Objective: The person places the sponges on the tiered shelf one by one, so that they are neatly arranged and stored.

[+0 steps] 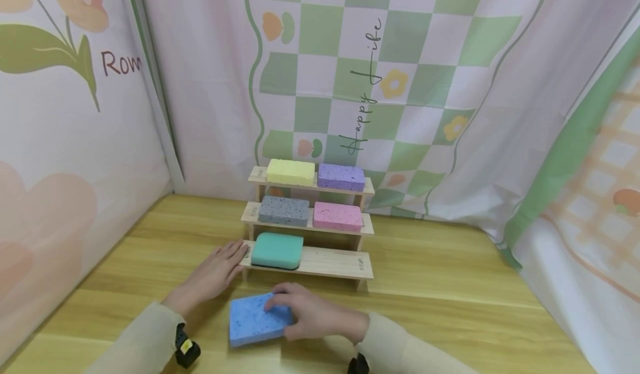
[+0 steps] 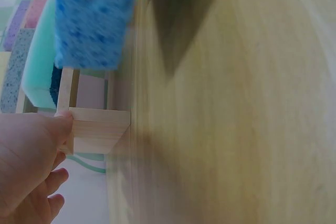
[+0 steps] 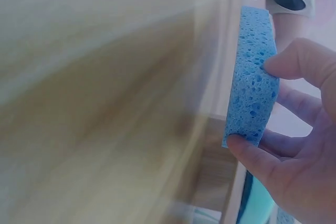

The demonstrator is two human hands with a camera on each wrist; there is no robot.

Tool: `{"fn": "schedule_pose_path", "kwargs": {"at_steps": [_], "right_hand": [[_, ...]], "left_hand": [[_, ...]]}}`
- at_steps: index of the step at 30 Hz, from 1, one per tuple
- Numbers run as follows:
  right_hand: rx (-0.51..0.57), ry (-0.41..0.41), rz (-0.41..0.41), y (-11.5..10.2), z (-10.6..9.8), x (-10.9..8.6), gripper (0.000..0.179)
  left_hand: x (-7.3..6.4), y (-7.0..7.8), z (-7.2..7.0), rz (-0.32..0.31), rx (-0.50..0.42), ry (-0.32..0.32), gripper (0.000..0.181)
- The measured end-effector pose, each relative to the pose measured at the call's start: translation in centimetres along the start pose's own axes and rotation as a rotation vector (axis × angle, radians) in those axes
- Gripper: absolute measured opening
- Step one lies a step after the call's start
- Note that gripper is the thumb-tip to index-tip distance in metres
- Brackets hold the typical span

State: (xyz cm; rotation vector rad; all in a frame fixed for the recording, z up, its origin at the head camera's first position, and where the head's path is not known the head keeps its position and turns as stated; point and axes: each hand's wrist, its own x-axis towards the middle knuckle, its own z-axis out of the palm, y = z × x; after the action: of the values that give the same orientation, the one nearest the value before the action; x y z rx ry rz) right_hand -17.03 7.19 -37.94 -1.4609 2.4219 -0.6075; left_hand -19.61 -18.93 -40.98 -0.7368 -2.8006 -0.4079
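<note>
My right hand pinches a blue sponge by its right end, the thumb on one side and fingers on the other. It is above the table, in front of a three-tier wooden rack. My left hand rests against the left end of the lowest shelf, its fingers mostly straight; the left wrist view shows the thumb touching the board's edge. Beside it on that shelf lies a teal sponge with a dark underside. A grey sponge and a pink sponge sit on the middle shelf.
The top shelf holds a yellow sponge and a purple sponge. The rack stands on a wood-grain table. Behind it hangs a checked curtain; another printed curtain closes the left side.
</note>
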Motion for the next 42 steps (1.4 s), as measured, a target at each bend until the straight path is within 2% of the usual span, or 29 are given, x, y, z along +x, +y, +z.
{"fn": "schedule_pose_path", "kwargs": {"at_steps": [4,11,26,31,38,42], "right_hand": [[-0.011,0.032,-0.018,0.1,-0.6,-0.8,0.049],[0.042,0.047,-0.009,0.0,-2.1,-2.1,0.047],[-0.009,0.188,-0.011,0.3,-5.2,-4.6,0.046],[-0.022,0.232,0.002,0.5,-6.2,-5.1,0.045],[0.042,0.251,0.033,1.0,-7.4,-5.9,0.045],[0.035,0.273,0.050,1.4,-7.9,-6.3,0.047]], "left_hand": [[0.0,0.0,0.0,0.001,0.004,-0.003,0.048],[-0.1,0.0,-0.1,0.001,-0.002,-0.005,0.048],[-0.1,0.1,-0.1,-0.001,0.000,-0.006,0.047],[0.0,0.1,0.0,-0.006,0.001,-0.007,0.048],[0.0,0.1,-0.1,0.004,0.013,-0.003,0.048],[0.0,0.1,-0.1,0.013,0.020,-0.006,0.048]]}}
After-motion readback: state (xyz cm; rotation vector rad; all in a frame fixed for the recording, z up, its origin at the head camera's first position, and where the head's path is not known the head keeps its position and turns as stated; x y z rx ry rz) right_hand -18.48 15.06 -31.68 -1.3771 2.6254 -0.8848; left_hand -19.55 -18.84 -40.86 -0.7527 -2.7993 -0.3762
